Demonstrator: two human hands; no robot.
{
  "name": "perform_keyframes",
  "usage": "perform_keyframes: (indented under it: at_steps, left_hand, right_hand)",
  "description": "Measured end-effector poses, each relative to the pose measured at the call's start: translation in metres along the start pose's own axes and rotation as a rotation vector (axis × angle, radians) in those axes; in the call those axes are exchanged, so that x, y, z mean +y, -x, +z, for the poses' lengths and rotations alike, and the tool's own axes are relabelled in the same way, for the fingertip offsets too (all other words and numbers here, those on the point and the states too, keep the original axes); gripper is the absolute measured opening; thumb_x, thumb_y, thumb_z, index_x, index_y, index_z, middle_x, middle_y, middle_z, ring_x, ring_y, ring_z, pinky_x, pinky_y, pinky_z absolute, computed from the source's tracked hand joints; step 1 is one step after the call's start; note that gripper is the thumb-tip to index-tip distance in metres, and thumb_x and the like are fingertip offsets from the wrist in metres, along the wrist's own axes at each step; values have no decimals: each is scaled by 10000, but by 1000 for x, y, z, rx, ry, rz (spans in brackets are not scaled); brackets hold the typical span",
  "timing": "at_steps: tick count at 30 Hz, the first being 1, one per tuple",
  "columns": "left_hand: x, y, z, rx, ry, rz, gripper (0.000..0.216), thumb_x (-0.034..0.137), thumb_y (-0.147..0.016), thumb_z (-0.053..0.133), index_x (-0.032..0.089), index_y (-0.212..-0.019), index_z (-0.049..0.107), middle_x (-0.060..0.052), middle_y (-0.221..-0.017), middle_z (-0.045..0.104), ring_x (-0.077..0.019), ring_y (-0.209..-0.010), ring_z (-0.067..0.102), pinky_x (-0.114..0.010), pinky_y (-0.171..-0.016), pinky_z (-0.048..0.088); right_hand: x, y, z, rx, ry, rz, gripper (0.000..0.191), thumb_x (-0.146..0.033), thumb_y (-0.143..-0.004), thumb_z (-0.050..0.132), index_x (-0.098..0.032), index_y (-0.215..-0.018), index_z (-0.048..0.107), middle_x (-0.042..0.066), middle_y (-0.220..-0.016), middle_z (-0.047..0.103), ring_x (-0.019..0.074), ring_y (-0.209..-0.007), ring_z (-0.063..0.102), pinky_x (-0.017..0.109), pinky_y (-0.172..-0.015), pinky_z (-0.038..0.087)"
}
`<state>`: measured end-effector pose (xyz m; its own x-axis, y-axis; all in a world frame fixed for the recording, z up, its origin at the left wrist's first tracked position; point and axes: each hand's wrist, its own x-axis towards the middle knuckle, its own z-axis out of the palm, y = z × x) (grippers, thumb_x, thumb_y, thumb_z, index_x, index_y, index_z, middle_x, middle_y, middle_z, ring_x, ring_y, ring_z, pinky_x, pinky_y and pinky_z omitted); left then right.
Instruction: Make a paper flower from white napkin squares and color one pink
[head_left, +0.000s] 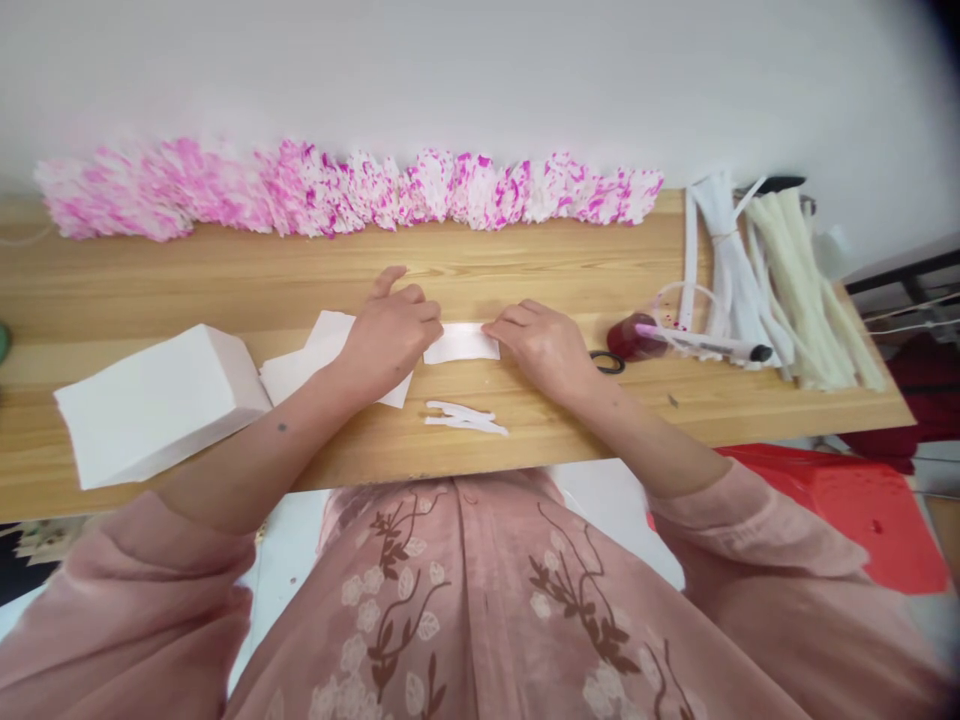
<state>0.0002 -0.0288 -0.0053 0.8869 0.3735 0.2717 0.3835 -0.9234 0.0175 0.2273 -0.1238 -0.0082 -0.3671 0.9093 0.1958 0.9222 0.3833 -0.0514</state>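
Note:
A narrow piece of folded white paper (461, 343) lies between my two hands just above the table. The fingertips of my left hand (394, 328) pinch its left end, with the index finger raised away from it. At the other end, my right hand (541, 345) has its thumb and fingers closed on the paper. Loose white sheets (324, 335) lie partly beneath my left hand and wrist. Closer to me, a few thin white fuzzy strips (465, 417) rest on the wood.
A thick stack of white paper (142, 405) stands left on the wooden table (525, 262). Pink-and-white ruffled paper flowers (345, 190) line the wall. To the right are a dark red jar (631, 340), a marker (712, 346), white bundled stems (727, 265) and cream ones (799, 290).

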Motion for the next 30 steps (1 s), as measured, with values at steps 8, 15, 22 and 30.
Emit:
perform_keyframes:
  at_steps: [8,15,22,30]
  left_hand:
    - [-4,-1,0,-32,81,-53,330,229,-981,396,243,-780,657,5,-810,674,-191,-889,603,-504,-1158,252]
    - [-2,-4,-4,-37,72,-56,332,193,-951,399,243,-721,632,5,-809,693,-193,-834,613,-507,-1134,312]
    - [-9,-7,-3,-61,152,-74,240,164,-890,482,208,-767,683,-22,-846,722,-197,-835,625,-501,-1095,361]
    - [-15,-7,1,-69,289,-100,249,188,-901,473,204,-765,681,-22,-852,715,-177,-832,608,-465,-1096,358]
  right_hand:
    - [2,1,0,12,-37,-11,278,-153,-994,432,-162,-946,706,92,-879,660,218,-819,498,333,-676,359]
    - [7,-1,0,26,-109,-28,299,-221,-1013,404,-170,-978,697,106,-936,680,227,-868,541,344,-734,419]
    - [14,-5,2,27,-183,-38,290,-247,-1012,400,-163,-1025,677,111,-957,691,236,-896,571,356,-781,442]
    - [14,-6,2,-8,-159,-13,239,-233,-999,417,-175,-993,648,107,-940,666,238,-889,554,347,-747,426]
